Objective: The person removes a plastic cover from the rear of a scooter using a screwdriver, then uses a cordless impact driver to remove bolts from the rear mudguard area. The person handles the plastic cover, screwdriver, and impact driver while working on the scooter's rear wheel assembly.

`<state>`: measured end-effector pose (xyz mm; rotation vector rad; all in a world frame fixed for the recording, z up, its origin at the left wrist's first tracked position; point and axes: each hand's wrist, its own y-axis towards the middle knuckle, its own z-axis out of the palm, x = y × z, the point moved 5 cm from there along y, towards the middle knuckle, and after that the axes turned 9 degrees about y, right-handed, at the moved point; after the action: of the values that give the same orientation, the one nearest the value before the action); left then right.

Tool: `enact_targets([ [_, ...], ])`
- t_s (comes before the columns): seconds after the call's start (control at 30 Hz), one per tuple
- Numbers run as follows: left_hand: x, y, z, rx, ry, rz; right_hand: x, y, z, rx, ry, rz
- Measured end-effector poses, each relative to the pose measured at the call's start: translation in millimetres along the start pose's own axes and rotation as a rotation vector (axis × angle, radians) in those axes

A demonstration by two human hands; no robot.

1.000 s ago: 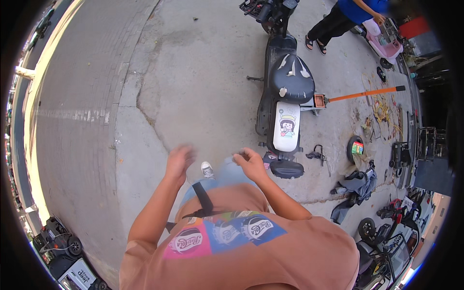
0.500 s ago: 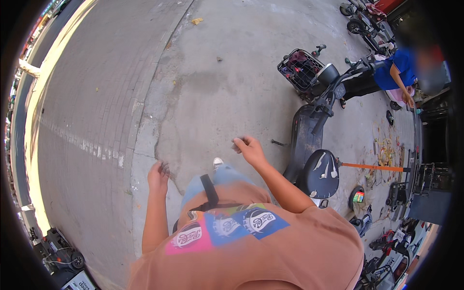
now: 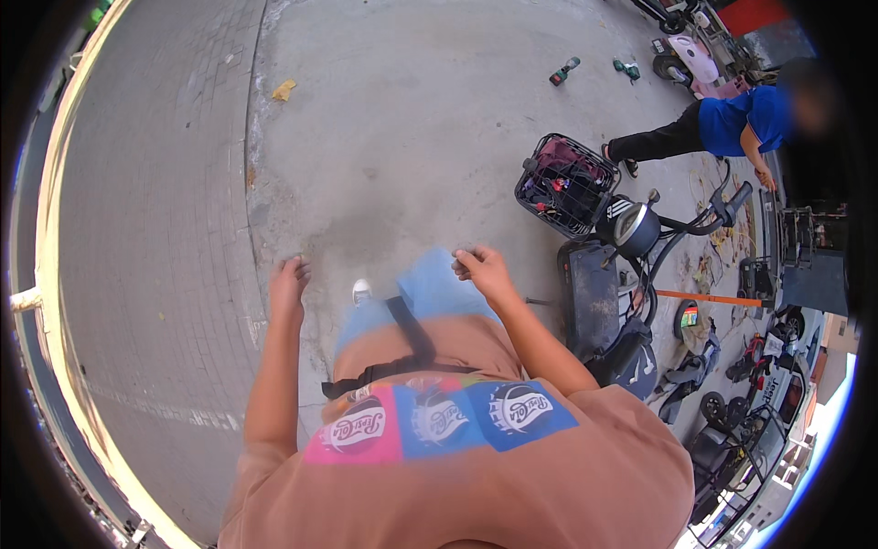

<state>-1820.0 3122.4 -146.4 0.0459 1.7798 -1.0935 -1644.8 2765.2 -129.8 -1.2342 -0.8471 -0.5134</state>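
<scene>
Zero objects show in the left hand (image 3: 291,276), at ten o'clock from the waist (image 3: 448,340), or the right hand (image 3: 485,271), at one — both part-open and loosely curled. The electric scooter (image 3: 585,295) stands at two o'clock, nearest the right hand but untouched — neither hand is working on it, and what is finished or left undone doesn't show.

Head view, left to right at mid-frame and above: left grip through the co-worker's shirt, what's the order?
Left grip → white shoe → right grip → black basket → blue shirt.
</scene>
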Motion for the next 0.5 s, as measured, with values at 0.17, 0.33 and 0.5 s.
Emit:
enact_targets([
  [0.17, -195, 113, 215, 0.427, 0.097, 0.116, 69, 128, -64, -0.302, 0.114, -0.008],
  [0.33, -239, 200, 354, 0.386, 0.137, -0.076, 138, 285, -114, -0.396, 0.206, 0.014],
  [0.5, -279, 248, 497, 0.547, 0.337, -0.266, 295, 432, -168, -0.36, 0.206, -0.101],
])
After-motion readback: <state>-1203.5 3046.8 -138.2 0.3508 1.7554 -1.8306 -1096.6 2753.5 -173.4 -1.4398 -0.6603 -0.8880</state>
